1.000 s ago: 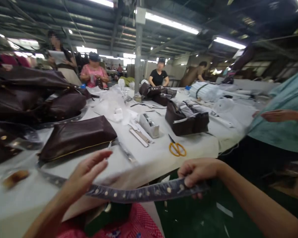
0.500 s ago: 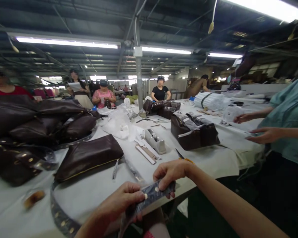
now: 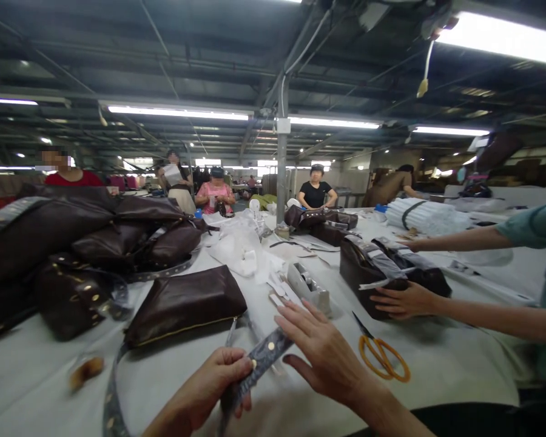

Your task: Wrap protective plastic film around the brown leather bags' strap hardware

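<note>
My left hand [image 3: 213, 382] is closed in a pinch on a dark strap with metal studs [image 3: 259, 363], which is wrapped in clear film and runs up to the right over the white table [image 3: 437, 370]. My right hand [image 3: 321, 352] hovers just right of the strap's free end with fingers stretched out and spread, holding nothing. The strap's other part [image 3: 110, 400] curves down along the table's left front. A dark brown leather bag [image 3: 186, 303] lies flat just beyond my hands.
Yellow-handled scissors [image 3: 382, 355] lie right of my right hand. A tape dispenser [image 3: 309, 286] stands behind. A co-worker's hand [image 3: 403, 300] rests against an open brown bag [image 3: 382, 273]. A heap of brown bags [image 3: 73, 243] fills the left. Other people sit at the far end.
My right hand has let go of the strap and opened beside it. My left hand still pinches it. The view has tilted up; the co-worker's hand has come to the open bag.
</note>
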Motion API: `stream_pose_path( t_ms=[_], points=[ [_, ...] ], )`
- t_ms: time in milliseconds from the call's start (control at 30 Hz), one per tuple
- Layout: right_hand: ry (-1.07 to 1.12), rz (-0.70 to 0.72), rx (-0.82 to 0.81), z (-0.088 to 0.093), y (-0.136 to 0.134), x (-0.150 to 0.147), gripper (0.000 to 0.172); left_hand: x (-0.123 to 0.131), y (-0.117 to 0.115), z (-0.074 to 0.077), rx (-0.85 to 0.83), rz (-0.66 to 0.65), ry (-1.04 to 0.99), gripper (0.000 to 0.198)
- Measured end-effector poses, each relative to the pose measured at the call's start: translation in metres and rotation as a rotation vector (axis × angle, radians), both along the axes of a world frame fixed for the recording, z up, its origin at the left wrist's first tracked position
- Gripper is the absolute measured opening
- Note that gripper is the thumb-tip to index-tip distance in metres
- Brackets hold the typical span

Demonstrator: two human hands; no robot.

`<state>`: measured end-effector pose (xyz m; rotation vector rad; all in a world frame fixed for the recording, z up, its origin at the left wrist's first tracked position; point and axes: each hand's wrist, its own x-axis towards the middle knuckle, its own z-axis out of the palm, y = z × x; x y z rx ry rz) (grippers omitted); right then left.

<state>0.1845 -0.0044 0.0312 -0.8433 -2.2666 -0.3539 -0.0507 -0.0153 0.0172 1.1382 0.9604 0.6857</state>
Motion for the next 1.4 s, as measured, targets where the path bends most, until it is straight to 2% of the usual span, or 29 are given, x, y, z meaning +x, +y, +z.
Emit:
stream_pose_path(
  t_ms=[67,233,367,467,567,667,733,800,900,967,1067,1167,1267,1400],
  points=[
    [-0.092,-0.046,0.105,-0.007,0.008,-0.011,0.026,-0.001,0.001,0.000,0.004,0.003,-0.022,0.047],
    [-0.015,-0.219,0.170,-0.022,0.030,-0.023,0.030,-0.006,0.004,-0.003,0.011,0.049,-0.052,0.050],
    [-0.007,-0.283,0.349,-0.020,0.030,-0.031,0.033,-0.011,0.006,-0.009,0.020,0.092,-0.078,0.050],
    [-0.018,-0.268,0.347,-0.017,0.029,-0.040,0.025,-0.014,0.006,-0.010,0.033,0.105,-0.106,0.047],
    [0.099,-0.260,0.178,-0.019,0.030,-0.052,0.026,-0.016,0.005,-0.007,0.057,0.078,-0.179,0.035],
    [0.390,-0.246,-0.192,-0.019,0.030,-0.070,0.029,-0.017,0.006,-0.005,0.109,0.069,-0.234,0.030],
    [0.620,-0.195,-0.521,-0.017,0.031,-0.084,0.023,-0.016,0.010,-0.006,0.154,0.127,-0.227,0.029],
    [0.831,-0.085,-0.810,-0.016,0.033,-0.097,0.016,-0.017,0.014,-0.010,0.191,0.209,-0.207,0.027],
    [1.059,0.049,-1.083,-0.017,0.039,-0.115,0.016,-0.020,0.019,-0.016,0.232,0.329,-0.210,0.024],
    [1.124,0.073,-1.146,-0.019,0.042,-0.123,0.015,-0.024,0.020,-0.017,0.229,0.346,-0.217,0.027],
    [1.158,0.085,-1.148,-0.023,0.043,-0.133,0.012,-0.030,0.019,-0.014,0.215,0.317,-0.224,0.037],
    [1.221,0.095,-1.221,-0.024,0.044,-0.139,0.012,-0.035,0.017,-0.010,0.270,0.330,-0.256,0.047],
    [1.248,0.125,-1.305,-0.023,0.044,-0.143,0.012,-0.041,0.017,-0.009,0.307,0.288,-0.269,0.043],
    [1.241,0.151,-1.322,-0.021,0.042,-0.146,0.010,-0.045,0.019,-0.008,0.290,0.198,-0.287,0.039]
  ],
)
